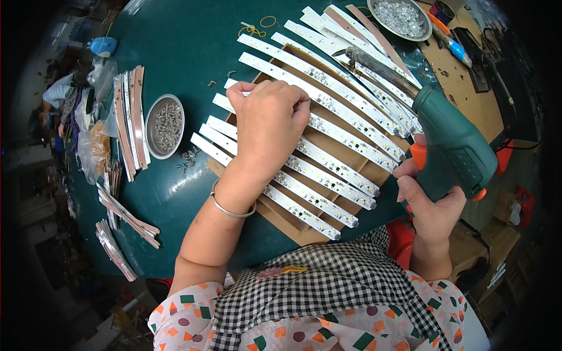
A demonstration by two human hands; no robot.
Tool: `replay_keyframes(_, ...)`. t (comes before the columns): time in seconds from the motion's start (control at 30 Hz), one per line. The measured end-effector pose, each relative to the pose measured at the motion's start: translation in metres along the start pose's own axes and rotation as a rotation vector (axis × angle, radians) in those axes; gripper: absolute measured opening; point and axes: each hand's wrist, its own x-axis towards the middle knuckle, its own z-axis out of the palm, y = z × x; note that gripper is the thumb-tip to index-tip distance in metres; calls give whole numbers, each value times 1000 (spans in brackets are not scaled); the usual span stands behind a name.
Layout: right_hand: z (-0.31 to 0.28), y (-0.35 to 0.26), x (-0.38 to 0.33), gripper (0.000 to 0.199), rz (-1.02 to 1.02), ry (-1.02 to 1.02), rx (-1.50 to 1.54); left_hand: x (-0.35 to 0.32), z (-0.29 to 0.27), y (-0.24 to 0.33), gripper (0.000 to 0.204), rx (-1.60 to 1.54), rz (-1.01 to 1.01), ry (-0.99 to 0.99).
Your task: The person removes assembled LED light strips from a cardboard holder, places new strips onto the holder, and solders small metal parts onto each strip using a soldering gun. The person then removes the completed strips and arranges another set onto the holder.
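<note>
White LED strips lie side by side, fanned out across an open cardboard tray on the green worktop, several ends jutting past its edges. Each is a long, narrow, flat bar with a bright white face, dotted with small yellowish square lights and tiny dark components; toward the upper right they crowd together and overlap, and some there show a pinkish-brown surface. The left hand is over the middle strips, its fingers curled and drawn together; whether they pinch anything I cannot tell. The right hand is wrapped around the grip of a green pistol-shaped tool with orange parts, its metal barrel reaching over the upper strips. A metal bowl of small metal pieces stands to the left, another bowl of clear pieces at the upper right. Dark printed marks repeat along the strips, too small to read.
</note>
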Motion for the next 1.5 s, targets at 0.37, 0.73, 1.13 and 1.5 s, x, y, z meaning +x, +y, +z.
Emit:
replay_keyframes(0.37,-11,5,-3,53,-4,-47,-18,0,4,4,3,96,88,32)
replay_keyframes(0.73,-13,9,-1,41,98,-171,-95,-3,10,-2,2,22,64,61)
replay_keyframes(1.13,-12,11,0,33,162,-169,-113,-2,10,0,4,3,23,61)
replay_keyframes(1.5,-14,6,-2,20,290,-134,-110,-2,8,-1,4,41,19,54)
